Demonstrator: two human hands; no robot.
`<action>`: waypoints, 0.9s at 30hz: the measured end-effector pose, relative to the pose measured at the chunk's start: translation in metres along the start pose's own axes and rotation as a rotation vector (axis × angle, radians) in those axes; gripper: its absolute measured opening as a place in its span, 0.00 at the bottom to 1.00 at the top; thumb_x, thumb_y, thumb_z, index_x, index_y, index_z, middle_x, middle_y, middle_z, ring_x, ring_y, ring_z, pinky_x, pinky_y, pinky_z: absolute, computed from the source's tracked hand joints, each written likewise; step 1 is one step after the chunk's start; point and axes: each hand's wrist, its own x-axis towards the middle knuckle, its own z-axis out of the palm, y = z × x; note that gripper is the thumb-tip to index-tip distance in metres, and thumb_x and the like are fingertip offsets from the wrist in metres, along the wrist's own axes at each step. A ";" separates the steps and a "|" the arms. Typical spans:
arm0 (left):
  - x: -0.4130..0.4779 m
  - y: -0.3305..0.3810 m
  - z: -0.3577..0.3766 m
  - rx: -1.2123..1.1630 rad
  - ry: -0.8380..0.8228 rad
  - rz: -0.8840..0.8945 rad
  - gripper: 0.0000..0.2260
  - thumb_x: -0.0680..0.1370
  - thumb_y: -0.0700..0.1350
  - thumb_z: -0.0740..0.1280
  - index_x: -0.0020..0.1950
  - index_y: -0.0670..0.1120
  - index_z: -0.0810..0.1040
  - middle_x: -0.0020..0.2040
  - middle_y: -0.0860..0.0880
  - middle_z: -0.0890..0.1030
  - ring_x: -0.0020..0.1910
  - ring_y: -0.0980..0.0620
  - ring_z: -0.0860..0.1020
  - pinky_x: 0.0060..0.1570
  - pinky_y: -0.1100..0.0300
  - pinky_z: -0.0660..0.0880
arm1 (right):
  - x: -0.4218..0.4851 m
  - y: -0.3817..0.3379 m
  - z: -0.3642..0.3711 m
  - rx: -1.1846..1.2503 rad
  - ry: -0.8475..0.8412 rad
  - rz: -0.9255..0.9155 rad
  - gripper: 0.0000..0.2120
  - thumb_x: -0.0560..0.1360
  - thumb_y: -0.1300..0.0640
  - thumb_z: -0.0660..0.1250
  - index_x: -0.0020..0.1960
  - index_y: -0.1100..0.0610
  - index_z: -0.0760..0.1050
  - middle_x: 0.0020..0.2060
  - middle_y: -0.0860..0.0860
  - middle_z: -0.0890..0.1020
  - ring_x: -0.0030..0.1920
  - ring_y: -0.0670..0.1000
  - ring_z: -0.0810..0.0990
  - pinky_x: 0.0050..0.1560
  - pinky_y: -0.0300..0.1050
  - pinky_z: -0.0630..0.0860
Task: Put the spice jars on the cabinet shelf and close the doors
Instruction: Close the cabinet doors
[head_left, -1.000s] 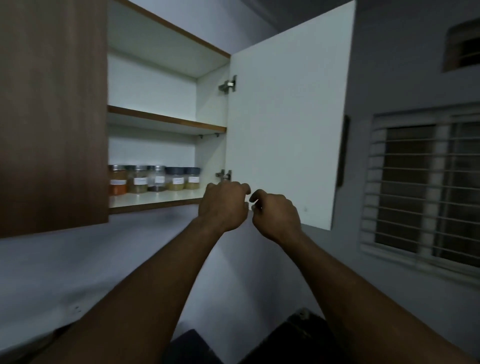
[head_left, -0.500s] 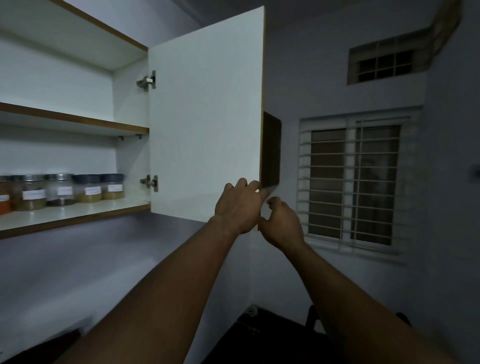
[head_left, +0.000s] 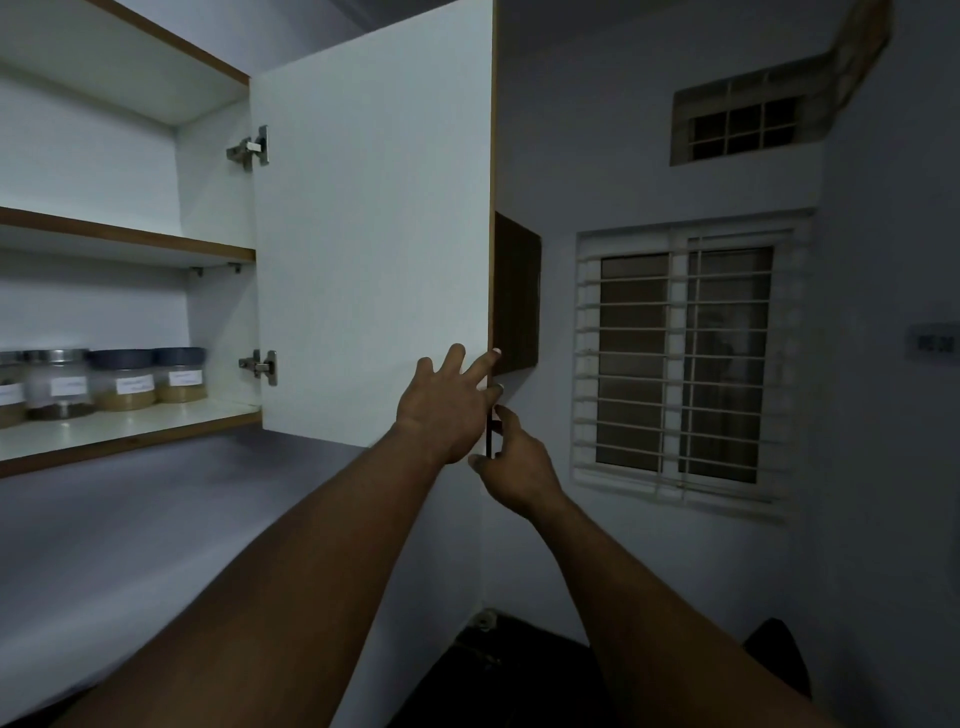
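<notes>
The left hand (head_left: 447, 408) is lying wide and flat on the inner face of the open door (head_left: 374, 234), and the right hand (head_left: 519, 467) is pinching the free edge of the door, low down. The spice jars (head_left: 124, 379) are standing in a row on the lower shelf (head_left: 130, 422). If the door is pulled shut quickly, the fingertips over that edge (the left ones especially) are risking a pinch against the cabinet frame.

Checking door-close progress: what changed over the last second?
Both hands slid right along the bottom of the door, from near the hinge to its free edge. The left hand opened, fingers spread on the inner face; the right hand now grips the edge. The door is still open; the jars sit unmoved on the shelf.
</notes>
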 end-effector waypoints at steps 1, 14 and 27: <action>0.001 -0.002 0.001 0.011 -0.014 -0.001 0.28 0.81 0.52 0.65 0.80 0.56 0.63 0.84 0.46 0.47 0.80 0.37 0.52 0.72 0.37 0.62 | 0.001 0.000 0.002 0.009 -0.001 -0.004 0.38 0.75 0.50 0.73 0.78 0.45 0.58 0.73 0.49 0.74 0.66 0.58 0.80 0.64 0.55 0.78; -0.009 -0.016 -0.006 -0.086 0.181 -0.022 0.20 0.79 0.57 0.59 0.66 0.53 0.82 0.80 0.48 0.65 0.76 0.42 0.61 0.68 0.42 0.66 | -0.001 -0.006 0.005 0.142 0.209 -0.045 0.07 0.81 0.49 0.65 0.52 0.52 0.79 0.43 0.49 0.85 0.44 0.50 0.83 0.49 0.53 0.83; -0.121 -0.103 -0.014 -0.154 0.463 -0.036 0.16 0.79 0.54 0.62 0.63 0.52 0.79 0.79 0.45 0.62 0.62 0.43 0.74 0.46 0.53 0.76 | -0.055 -0.090 0.061 0.371 0.196 -0.488 0.13 0.76 0.44 0.67 0.40 0.53 0.75 0.31 0.47 0.78 0.32 0.48 0.79 0.34 0.54 0.79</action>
